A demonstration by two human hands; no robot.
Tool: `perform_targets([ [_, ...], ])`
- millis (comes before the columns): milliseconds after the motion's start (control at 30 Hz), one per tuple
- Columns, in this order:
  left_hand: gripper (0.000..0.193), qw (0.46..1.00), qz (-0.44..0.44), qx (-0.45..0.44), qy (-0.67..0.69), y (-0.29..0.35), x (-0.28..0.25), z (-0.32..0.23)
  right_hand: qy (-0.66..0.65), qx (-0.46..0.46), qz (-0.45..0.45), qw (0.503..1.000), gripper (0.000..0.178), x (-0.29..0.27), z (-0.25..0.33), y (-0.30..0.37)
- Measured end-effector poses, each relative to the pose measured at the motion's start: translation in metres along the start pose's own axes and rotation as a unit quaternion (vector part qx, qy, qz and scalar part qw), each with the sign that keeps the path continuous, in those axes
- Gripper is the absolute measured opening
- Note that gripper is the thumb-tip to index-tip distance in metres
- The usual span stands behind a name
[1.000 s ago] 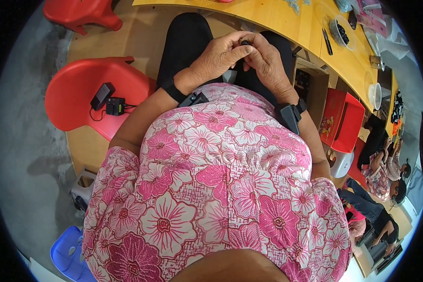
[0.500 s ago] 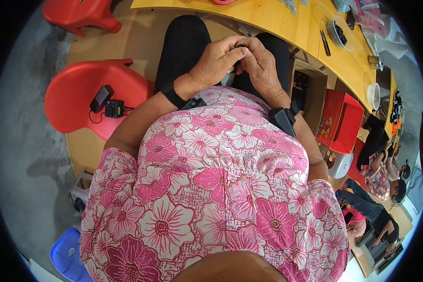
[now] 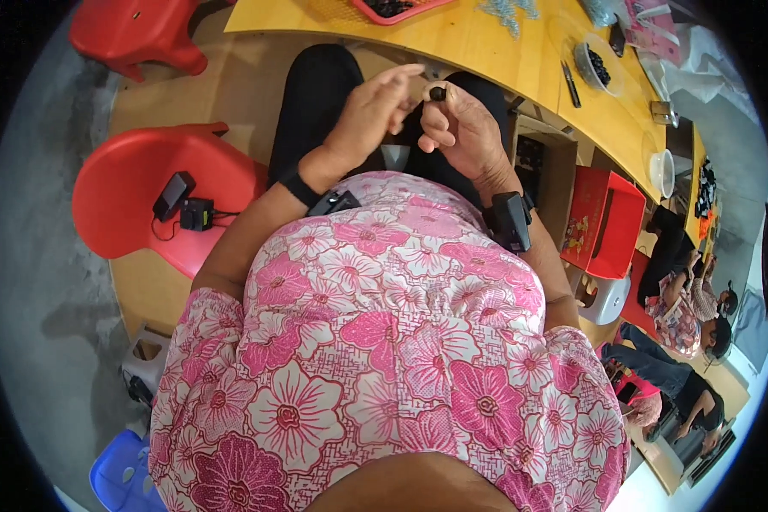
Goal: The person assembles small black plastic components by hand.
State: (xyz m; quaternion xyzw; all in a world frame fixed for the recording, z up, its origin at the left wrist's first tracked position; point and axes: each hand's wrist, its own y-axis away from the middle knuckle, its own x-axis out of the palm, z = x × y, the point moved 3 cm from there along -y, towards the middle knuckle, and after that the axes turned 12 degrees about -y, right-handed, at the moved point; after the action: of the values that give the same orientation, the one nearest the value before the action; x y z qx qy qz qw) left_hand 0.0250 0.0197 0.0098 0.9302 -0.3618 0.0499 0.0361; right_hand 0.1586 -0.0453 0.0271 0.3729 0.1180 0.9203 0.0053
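My right hand [image 3: 472,132] pinches a small round black piece [image 3: 438,93] between thumb and forefinger, above my lap. Its other fingers curl in below the piece. To the left of it, my left hand [image 3: 369,118] is apart from the piece, slightly blurred, with its fingers stretched out and nothing seen in them. Both hands are just short of the curved edge of the yellow table [image 3: 486,64]. On the table, a clear bowl [image 3: 582,61] contains several small black pieces, and a red tray [image 3: 427,10] holds more dark bits.
A black pen-like tool [image 3: 570,84] lies beside the bowl. Below the table stand a cardboard box [image 3: 559,166] and a red box [image 3: 627,230]. Black devices [image 3: 175,194] rest on a red chair [image 3: 111,192] at my left. Other people [image 3: 670,367] sit at the far right.
My hands were together around something; now the left has come away, opening its fingers, and the black piece shows in the right. The view has shifted, showing more of the red tray.
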Motion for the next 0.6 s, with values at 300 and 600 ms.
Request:
perform_targets([
  [300,0.035,0.986,0.1,-0.137,-0.001,0.008,-0.03,0.055,-0.072,-0.127,-0.148,0.978,0.032,-0.055,0.061,0.01],
  [600,0.036,0.97,0.099,-0.166,0.145,0.003,-0.03,0.061,0.572,-0.381,-0.37,0.625,0.03,-0.217,0.243,0.031],
])
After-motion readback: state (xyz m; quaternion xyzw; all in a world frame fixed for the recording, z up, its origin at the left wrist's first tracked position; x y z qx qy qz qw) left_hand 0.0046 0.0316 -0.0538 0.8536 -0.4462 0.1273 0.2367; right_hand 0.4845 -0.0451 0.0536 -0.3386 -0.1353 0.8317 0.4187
